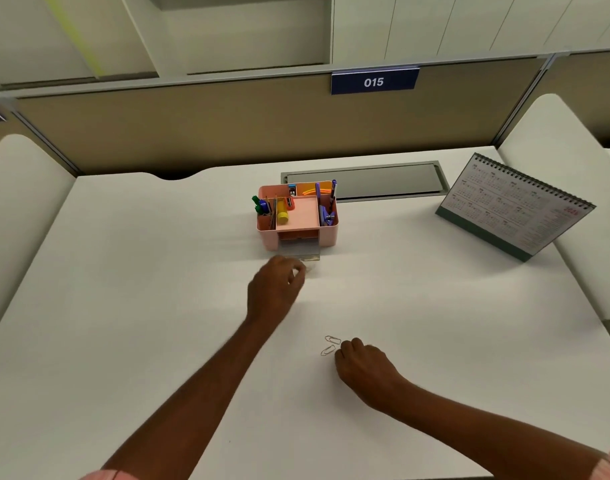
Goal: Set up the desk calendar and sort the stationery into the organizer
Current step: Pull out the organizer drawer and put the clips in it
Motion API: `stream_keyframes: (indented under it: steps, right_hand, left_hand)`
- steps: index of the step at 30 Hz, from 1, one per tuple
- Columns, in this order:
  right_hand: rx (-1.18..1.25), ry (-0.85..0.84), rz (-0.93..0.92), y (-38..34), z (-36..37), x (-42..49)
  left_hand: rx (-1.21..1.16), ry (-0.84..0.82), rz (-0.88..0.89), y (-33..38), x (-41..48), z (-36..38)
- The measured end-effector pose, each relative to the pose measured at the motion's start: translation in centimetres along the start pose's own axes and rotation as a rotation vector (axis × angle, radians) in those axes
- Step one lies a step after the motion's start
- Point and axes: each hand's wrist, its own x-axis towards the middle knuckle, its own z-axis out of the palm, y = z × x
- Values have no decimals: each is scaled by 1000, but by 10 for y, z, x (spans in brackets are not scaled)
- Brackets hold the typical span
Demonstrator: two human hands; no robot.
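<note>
Organizer (298,216) drawer out; left hand (274,289) pinching something small; right hand (360,365) curled beside paperclips (330,345).

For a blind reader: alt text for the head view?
Left hand reaches the pink desk organizer's open clear drawer; right hand rests beside two silver paper clips. A spiral desk calendar stands at right.
</note>
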Motion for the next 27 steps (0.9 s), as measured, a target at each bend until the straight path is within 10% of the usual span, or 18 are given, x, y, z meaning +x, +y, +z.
stream_keyframes:
  steps: [27]
  right_hand:
    - [258, 231, 205, 22, 12, 5]
  left_hand:
    - [304, -127, -294, -11, 100, 14]
